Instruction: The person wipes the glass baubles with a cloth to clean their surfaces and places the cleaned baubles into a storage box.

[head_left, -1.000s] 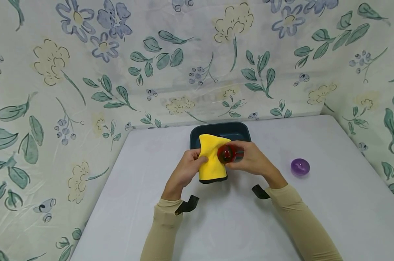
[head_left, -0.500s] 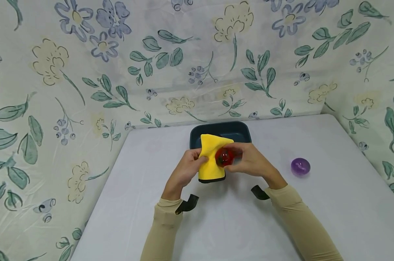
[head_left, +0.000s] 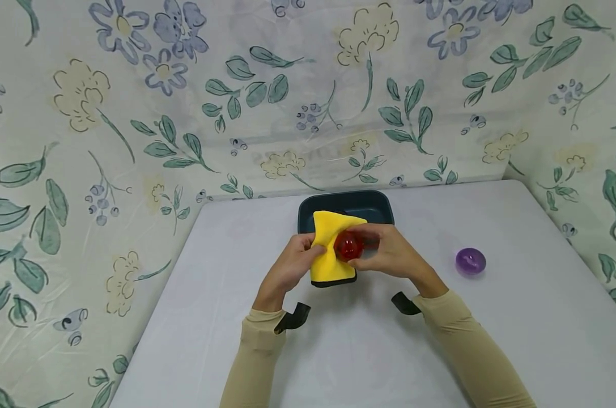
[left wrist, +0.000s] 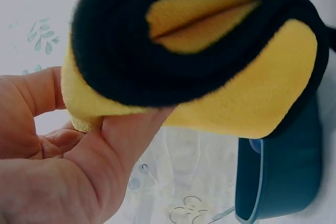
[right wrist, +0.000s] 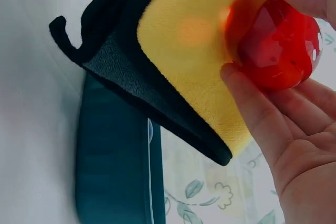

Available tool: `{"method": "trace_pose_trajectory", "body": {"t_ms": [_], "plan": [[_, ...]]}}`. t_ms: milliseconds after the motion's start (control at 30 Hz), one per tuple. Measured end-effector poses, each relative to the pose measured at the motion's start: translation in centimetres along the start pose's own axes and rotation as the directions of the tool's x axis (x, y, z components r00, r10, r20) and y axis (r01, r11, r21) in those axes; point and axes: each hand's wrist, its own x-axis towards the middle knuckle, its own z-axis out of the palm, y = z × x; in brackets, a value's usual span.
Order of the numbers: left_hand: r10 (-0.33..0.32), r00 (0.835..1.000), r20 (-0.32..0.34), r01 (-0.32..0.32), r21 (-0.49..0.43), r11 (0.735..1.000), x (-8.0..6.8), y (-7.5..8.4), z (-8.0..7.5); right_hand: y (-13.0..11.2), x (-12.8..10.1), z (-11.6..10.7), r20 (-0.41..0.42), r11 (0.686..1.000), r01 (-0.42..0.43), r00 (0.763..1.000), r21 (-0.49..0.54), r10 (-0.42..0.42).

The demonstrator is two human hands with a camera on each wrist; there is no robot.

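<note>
Centre of the head view: I've got the red faceted ball (head_left: 349,246) pinched in my right hand (head_left: 389,252), fingers (right wrist: 252,108) curled round it, pressed against the yellow cloth (head_left: 330,249). My left hand (head_left: 289,263) grips that folded cloth, thumb clamped on it. For a clean wipe, I judge the cloth should stay taut while I roll the ball with my fingertips. Just behind, the dark teal tray (head_left: 374,205); a purple ball (head_left: 470,261) lies at right on the table (head_left: 517,317).

Snug tan sleeves (head_left: 256,357) down to both wrists, a black strap tab (head_left: 293,317) at each cuff.
</note>
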Motion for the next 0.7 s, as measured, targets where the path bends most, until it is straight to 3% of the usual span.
{"method": "trace_pose_trajectory", "body": {"t_ms": [700], "plan": [[-0.077,0.997,-0.015,0.076,-0.041,0.996,0.38,-0.63,-0.19,0.35,0.22,0.74,-0.081,0.996,-0.037,0.996,0.084,0.044]]}}
